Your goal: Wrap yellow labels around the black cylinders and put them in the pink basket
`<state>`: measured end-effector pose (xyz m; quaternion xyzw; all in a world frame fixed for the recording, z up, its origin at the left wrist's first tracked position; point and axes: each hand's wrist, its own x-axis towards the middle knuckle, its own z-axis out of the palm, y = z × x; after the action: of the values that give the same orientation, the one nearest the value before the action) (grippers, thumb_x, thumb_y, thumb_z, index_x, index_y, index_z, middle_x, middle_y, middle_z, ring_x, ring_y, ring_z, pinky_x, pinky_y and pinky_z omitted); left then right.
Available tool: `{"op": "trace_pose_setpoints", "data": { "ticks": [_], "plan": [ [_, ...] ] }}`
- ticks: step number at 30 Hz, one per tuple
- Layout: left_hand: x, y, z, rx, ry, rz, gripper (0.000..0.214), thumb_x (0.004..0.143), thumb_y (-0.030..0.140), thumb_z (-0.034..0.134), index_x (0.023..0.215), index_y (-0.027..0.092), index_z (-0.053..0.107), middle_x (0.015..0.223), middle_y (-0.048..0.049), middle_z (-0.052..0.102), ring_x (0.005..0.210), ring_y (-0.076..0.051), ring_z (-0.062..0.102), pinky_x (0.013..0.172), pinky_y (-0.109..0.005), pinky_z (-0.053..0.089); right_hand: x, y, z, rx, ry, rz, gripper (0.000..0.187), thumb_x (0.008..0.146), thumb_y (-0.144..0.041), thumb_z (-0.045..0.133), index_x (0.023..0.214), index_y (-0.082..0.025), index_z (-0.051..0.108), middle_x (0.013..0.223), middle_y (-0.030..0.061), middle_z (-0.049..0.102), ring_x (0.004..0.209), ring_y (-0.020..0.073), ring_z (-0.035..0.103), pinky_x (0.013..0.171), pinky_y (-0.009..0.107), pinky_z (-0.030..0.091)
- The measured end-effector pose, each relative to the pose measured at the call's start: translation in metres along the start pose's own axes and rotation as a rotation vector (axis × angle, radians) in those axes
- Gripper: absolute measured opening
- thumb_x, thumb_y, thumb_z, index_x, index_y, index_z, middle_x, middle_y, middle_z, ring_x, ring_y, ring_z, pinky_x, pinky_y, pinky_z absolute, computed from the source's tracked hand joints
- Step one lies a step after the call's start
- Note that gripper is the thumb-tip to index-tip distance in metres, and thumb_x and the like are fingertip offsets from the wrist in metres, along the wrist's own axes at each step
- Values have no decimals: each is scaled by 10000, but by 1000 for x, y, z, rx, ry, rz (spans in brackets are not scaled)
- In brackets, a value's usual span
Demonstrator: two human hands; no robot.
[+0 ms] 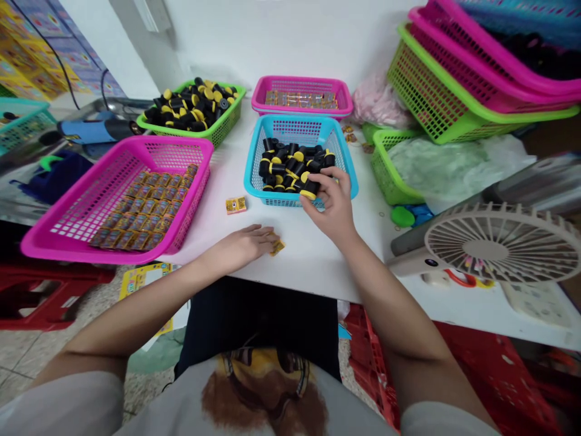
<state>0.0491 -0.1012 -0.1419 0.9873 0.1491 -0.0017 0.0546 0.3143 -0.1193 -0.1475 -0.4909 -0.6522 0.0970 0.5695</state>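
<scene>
My right hand (334,203) pinches a black cylinder with a yellow end (310,189) at the near rim of a blue basket (296,197). More black-and-yellow cylinders (290,166) lie jumbled inside that basket. On the white table, my left hand (245,248) lies flat with its fingers stretched out. Its fingertips rest on a small gold printed piece (277,244), partly covered by them. A small stack of gold printed pieces (235,205) sits just beyond the left hand.
At left, a pink basket (59,233) holds rows of gold-wrapped cylinders (145,209). Behind it, a green basket (227,124) is heaped with black-and-yellow cylinders. Another pink basket (302,82) stands at the back. A fan (490,242) and stacked baskets (426,85) occupy the right.
</scene>
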Motion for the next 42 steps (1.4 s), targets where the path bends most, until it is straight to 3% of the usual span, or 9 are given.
{"op": "trace_pose_setpoints", "data": {
  "ticks": [5,10,16,25,31,34,36,38,42],
  "plan": [
    [-8,6,6,44,111,-5,400,1111,262,387,1369,148,672,1438,-118,689,1401,-214,619,1208,-386,494,1,1,-1,-22,-13,-4,393,915,-515,665,1258,-327,622,1375,111,482,1216,278,635,1005,506,649],
    [-38,34,26,179,100,6,555,1094,421,456,1519,70,521,1554,-206,554,1477,-286,537,1225,-444,472,1,2,0,15,-13,-26,392,910,-506,675,1252,-320,629,1379,112,486,1291,301,608,1014,503,640],
    [-75,66,22,348,125,47,476,993,24,421,1436,59,593,1444,-205,658,1326,-281,677,1113,-391,567,1,3,0,-28,-36,-30,370,928,-501,656,1260,-339,625,1372,104,508,1261,285,618,995,505,647],
    [-66,44,14,163,282,6,456,1002,36,436,1400,142,632,1328,-143,748,1205,-214,750,986,-314,641,1,4,-1,-24,-29,-48,367,919,-497,667,1251,-342,631,1358,103,514,1250,293,625,996,514,646],
    [-34,31,-5,-268,584,-274,187,1032,256,569,1013,172,736,1065,-57,828,935,-160,809,852,-233,665,0,1,0,-37,-11,-45,381,933,-492,656,1281,-340,631,1385,110,477,1273,292,618,1006,503,650],
    [2,28,-34,-543,762,-401,178,945,274,680,1086,168,708,1010,-30,804,883,-126,784,782,-196,654,-2,0,0,-25,43,-29,419,926,-505,674,1309,-344,623,1402,109,441,1173,269,659,958,499,671],
    [29,22,-52,-618,785,-364,279,895,261,693,1156,164,708,995,-27,782,876,-122,762,773,-209,650,-2,3,-1,-4,88,-13,460,909,-519,699,1327,-350,605,1415,102,415,1017,225,697,896,498,688],
    [56,13,-64,-630,743,-258,223,865,264,702,1051,153,752,976,-41,772,888,-133,745,777,-226,641,0,5,-3,-2,137,-2,530,874,-533,742,1347,-355,583,1419,98,397,872,175,695,821,480,698],
    [92,-7,-57,-700,712,-128,256,862,397,773,814,146,764,903,-73,785,840,-145,738,718,-222,596,4,4,-13,-93,229,28,529,853,-569,757,1308,-349,602,1322,81,464,757,137,667,730,427,696]
  ]
}}
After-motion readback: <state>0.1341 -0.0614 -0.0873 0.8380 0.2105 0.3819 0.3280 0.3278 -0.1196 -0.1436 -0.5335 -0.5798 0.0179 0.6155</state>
